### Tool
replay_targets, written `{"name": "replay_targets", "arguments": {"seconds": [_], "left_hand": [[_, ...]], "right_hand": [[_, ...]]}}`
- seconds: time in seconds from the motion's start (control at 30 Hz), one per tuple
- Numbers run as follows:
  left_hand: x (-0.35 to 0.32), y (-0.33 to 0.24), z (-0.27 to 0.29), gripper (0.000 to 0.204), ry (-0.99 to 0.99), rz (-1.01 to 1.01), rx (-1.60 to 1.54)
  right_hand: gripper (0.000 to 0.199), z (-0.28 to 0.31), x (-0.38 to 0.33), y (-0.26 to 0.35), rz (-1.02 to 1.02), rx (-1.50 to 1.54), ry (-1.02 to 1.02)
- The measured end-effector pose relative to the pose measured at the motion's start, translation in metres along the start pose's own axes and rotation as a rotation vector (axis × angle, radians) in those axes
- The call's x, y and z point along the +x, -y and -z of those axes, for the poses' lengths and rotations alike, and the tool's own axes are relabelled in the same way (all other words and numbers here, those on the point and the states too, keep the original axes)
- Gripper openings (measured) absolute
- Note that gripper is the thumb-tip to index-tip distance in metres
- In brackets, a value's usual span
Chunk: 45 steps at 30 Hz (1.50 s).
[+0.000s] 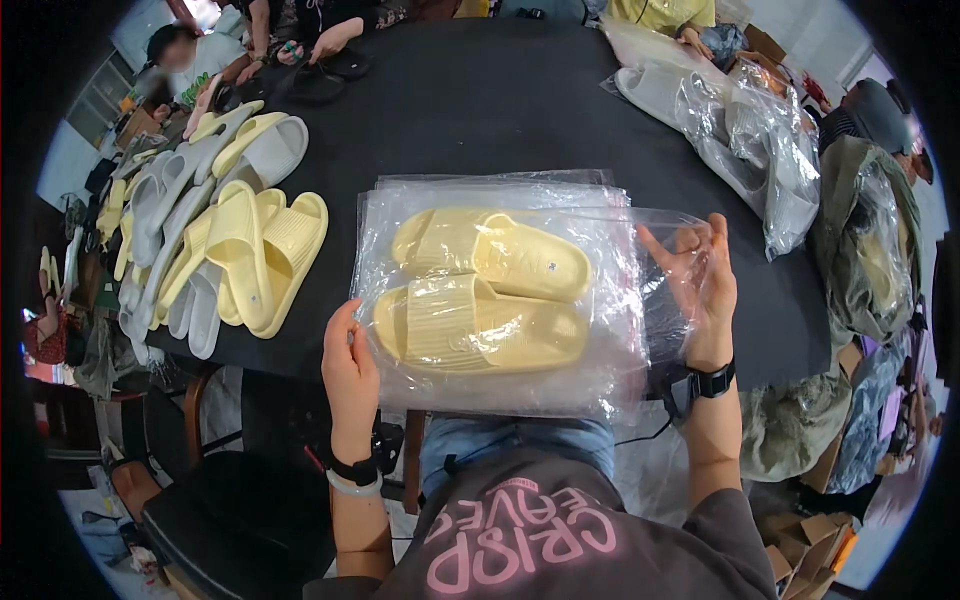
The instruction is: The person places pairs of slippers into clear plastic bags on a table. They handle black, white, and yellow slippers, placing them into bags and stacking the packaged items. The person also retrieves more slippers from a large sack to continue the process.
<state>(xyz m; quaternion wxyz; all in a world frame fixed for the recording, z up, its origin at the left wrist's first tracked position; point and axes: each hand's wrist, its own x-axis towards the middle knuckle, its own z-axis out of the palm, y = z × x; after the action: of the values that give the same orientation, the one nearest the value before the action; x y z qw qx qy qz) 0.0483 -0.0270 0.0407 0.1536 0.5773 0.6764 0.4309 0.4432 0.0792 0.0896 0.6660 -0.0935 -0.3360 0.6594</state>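
Two pale yellow slides [490,325] lie side by side inside a clear plastic bag [610,300], over a stack of similar clear bags [400,398]. My left hand [350,365] is at the bag's left edge, its fingers closed on the film beside the slides' toe end. On the other side my right hand [700,280] holds the bag's loose flap, drawn out past the heels. The clear film crosses its palm and partly blurs the fingers, some bent and one stretched toward the slides. A dark band is on each wrist.
A heap of yellow and grey slides [245,250] lies on the black table [470,110] at left. Bagged grey slides [720,140] lie at far right. Other people's hands [335,40] work across the table. A black chair [235,520] stands at lower left.
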Motion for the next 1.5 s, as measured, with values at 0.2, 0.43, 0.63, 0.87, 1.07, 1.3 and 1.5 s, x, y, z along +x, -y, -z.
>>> {"name": "replay_targets", "arguments": {"seconds": [0.2,0.43,0.63,0.87,1.07,1.3,1.5], "left_hand": [[-0.009,0.006,0.002,0.038,0.022,0.031,0.107],[-0.021,0.015,0.001,0.043,0.067,0.102,0.237],[-0.02,0.02,-0.005,0.044,0.063,0.161,0.153],[-0.023,0.029,-0.007,0.037,-0.01,0.118,-0.001],[-0.02,0.031,0.007,0.032,-0.093,0.163,-0.026],[-0.022,0.03,0.03,0.023,0.02,0.132,0.034],[-0.023,0.019,0.019,0.028,0.032,0.199,-0.36]], "right_hand": [[0.022,0.01,-0.023,-0.002,-0.129,-0.176,0.129],[0.018,-0.014,-0.026,-0.031,-0.256,-1.299,0.719],[0.04,-0.032,0.012,-0.095,-0.05,-1.592,1.197],[0.038,-0.023,0.022,-0.118,-0.077,-1.687,1.207],[0.039,-0.007,0.003,-0.05,-0.155,-1.637,1.1],[0.026,0.031,-0.033,0.04,-0.316,-1.803,0.53],[0.024,0.05,-0.047,0.022,0.055,-1.894,0.601]]}}
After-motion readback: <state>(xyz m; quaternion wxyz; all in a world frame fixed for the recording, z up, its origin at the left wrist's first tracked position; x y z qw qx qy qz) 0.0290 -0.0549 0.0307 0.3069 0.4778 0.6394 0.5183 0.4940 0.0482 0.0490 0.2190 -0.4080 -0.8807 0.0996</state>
